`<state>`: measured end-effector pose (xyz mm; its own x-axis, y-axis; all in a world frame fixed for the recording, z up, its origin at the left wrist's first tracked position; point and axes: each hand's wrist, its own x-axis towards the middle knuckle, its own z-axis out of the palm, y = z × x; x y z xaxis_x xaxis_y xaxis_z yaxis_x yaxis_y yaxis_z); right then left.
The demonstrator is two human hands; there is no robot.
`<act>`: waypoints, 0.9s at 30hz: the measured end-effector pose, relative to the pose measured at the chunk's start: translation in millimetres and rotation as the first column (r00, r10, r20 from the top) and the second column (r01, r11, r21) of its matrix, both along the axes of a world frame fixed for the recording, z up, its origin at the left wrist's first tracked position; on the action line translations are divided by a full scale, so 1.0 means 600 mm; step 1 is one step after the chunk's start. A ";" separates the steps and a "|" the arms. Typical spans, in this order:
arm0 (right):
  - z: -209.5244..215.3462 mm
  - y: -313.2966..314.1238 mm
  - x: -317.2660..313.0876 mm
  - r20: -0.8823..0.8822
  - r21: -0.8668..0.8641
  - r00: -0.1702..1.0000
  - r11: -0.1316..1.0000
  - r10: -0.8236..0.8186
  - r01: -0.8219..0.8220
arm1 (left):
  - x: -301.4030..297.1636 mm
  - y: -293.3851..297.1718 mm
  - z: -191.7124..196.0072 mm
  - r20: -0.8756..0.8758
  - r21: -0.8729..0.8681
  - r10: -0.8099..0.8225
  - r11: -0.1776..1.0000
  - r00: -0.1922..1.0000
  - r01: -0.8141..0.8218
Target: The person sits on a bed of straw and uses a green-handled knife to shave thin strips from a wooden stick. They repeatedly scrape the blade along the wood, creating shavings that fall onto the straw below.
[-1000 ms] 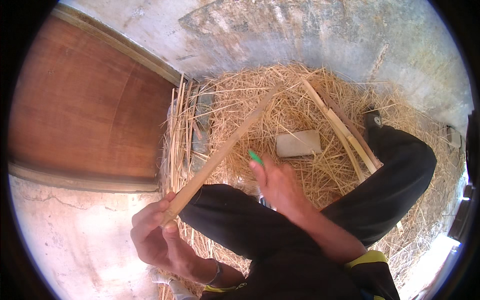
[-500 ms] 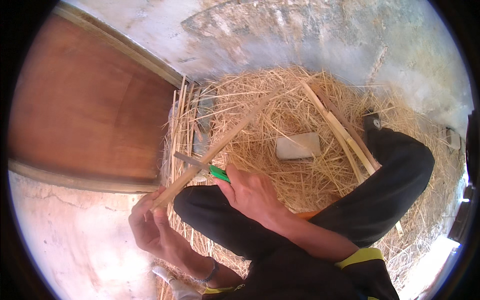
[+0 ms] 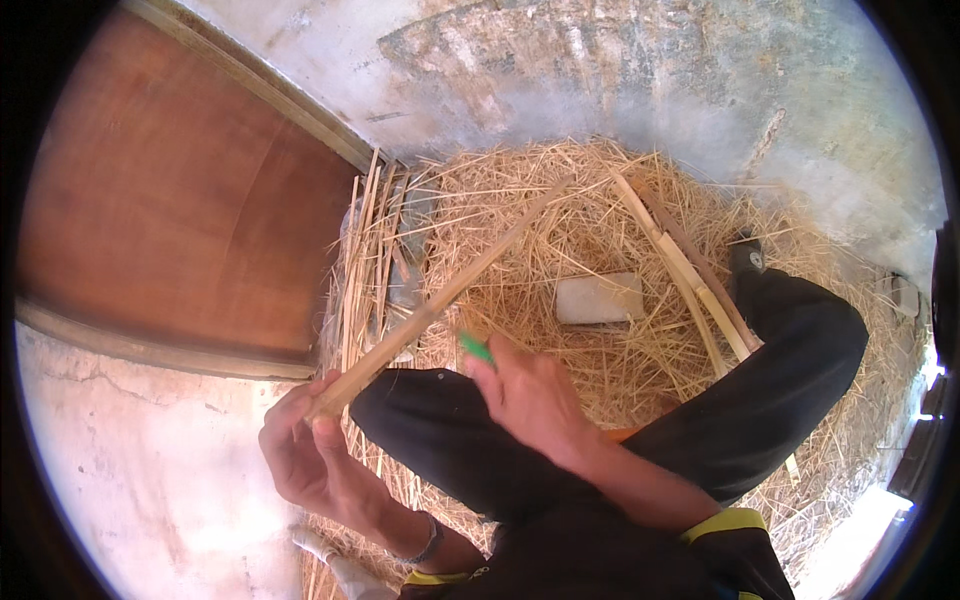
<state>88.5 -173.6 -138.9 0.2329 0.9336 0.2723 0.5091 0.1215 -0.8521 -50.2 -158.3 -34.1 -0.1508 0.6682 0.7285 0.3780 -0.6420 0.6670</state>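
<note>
The slanting bamboo strip was held by left fingers; a green knife, right of it, by right fingers.

No legible text, label, brand, number or sign noted. Small pale mark on the dark shirt, just beside the yellow trim of the left sleeve: too small to read, and cannot tell whether it is lettering or a plain device. Pale round mark on the dark shoe, right of centre and near the wall: likewise too small to resolve, cannot tell whether it is an emblem or a fitting.
</note>
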 end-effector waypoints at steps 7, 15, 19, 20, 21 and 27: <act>0.000 0.016 0.027 0.046 -0.029 0.999 1.000 -0.010 0.011 | -0.019 0.000 -0.013 -0.001 -0.004 -0.041 0.999 0.999 0.041; -0.056 0.060 0.044 0.107 -0.158 0.992 0.984 -0.066 0.083 | -0.018 0.009 -0.018 0.039 -0.017 0.010 1.000 0.999 -0.009; -0.023 0.046 0.024 0.067 -0.118 0.998 0.993 -0.012 0.020 | -0.019 0.006 -0.016 0.054 -0.027 0.015 1.000 0.998 -0.014; -0.038 0.054 0.022 0.017 -0.141 0.999 0.989 -0.044 0.046 | -0.017 0.003 -0.015 0.052 -0.030 0.009 1.000 0.999 -0.007; -0.053 0.062 0.020 -0.034 -0.163 0.996 0.984 -0.076 0.070 | -0.017 0.003 -0.017 0.040 -0.045 0.036 0.998 0.999 -0.034; -0.068 0.079 0.074 0.137 -0.235 0.986 0.964 -0.090 0.120 | -0.018 -0.007 -0.023 0.036 -0.032 0.007 0.999 0.999 -0.006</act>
<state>133.1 -126.4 -179.8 0.3119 0.9472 0.0742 0.6117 -0.1404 -0.7785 -60.8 -162.4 -47.7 -0.1814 0.6901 0.7006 0.3572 -0.6176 0.7007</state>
